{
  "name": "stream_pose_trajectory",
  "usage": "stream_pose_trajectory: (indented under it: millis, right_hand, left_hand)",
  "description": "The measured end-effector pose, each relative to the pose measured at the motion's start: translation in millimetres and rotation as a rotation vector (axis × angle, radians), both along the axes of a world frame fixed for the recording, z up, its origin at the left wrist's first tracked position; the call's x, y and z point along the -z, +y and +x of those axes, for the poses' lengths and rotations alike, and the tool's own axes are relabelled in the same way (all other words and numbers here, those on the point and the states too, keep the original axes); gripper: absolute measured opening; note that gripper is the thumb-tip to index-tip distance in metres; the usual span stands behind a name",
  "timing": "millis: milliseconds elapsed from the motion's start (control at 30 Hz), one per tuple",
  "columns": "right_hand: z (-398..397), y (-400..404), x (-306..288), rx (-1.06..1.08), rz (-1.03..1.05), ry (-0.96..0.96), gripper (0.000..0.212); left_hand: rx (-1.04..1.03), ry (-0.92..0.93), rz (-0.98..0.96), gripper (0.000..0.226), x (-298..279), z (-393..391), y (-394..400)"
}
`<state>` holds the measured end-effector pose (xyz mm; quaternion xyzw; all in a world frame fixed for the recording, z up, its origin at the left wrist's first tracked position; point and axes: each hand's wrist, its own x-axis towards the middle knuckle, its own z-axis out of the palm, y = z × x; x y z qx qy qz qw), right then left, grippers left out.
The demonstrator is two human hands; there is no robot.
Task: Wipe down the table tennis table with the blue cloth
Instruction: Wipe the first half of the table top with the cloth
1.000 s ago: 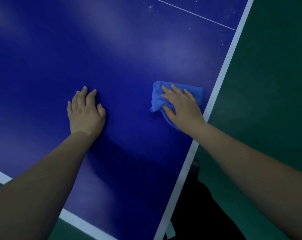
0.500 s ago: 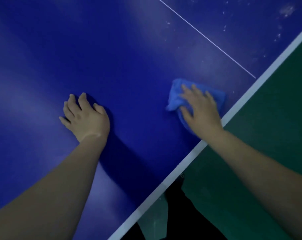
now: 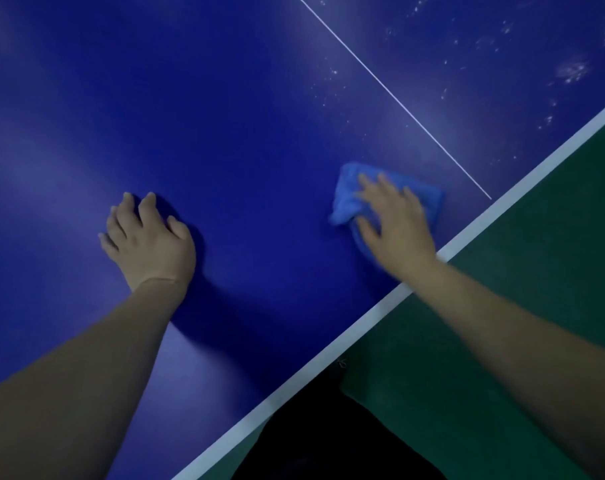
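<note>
Nearest the camera: dark clothing of the person (image 3: 315,441) at the bottom edge, green floor (image 3: 536,289) to the right, both forearms reaching forward over the white edge band (image 3: 332,351) of the table tennis table (image 3: 225,116).

Left hand (image 3: 148,240): flat on the blue worktop, palm down, fingers spread and straight, holding nothing. Reads as a brace for body weight.

Right hand (image 3: 394,223): pressed palm-down on the blue cloth (image 3: 346,199), fingers extended across it, thumb toward the left. Grip is a flat press, not a curl round the fabric. Hand slightly motion-blurred. The cloth is bunched, lying on the worktop just inside the edge band.

Change over the last second: the view has swung, so the table edge now runs more diagonally. The cloth and right hand have worked up the table to sit close to the thin white centre line (image 3: 391,95). The left hand has stayed planted.

Farther on: beyond the centre line, pale specks and smudges (image 3: 571,69) mark the surface. Judgement: wiping is mid-course; the speckled zone ahead looks unwiped and is the likely next area.
</note>
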<state>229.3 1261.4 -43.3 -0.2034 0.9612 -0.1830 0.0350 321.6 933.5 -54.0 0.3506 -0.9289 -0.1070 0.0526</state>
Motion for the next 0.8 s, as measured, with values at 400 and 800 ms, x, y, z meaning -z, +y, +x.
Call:
stream_pose_trajectory:
  millis: [400, 800]
  right_hand:
    - [-47, -60, 3, -0.172, 0.009, 0.022, 0.039]
    - [-107, -96, 1, -0.243, 0.028, 0.0, 0.042]
  left_hand:
    - [-0.007, -0.027, -0.008, 0.054, 5, -3, -2]
    - [-0.066, -0.059, 0.032, 0.057, -4, -7, 6]
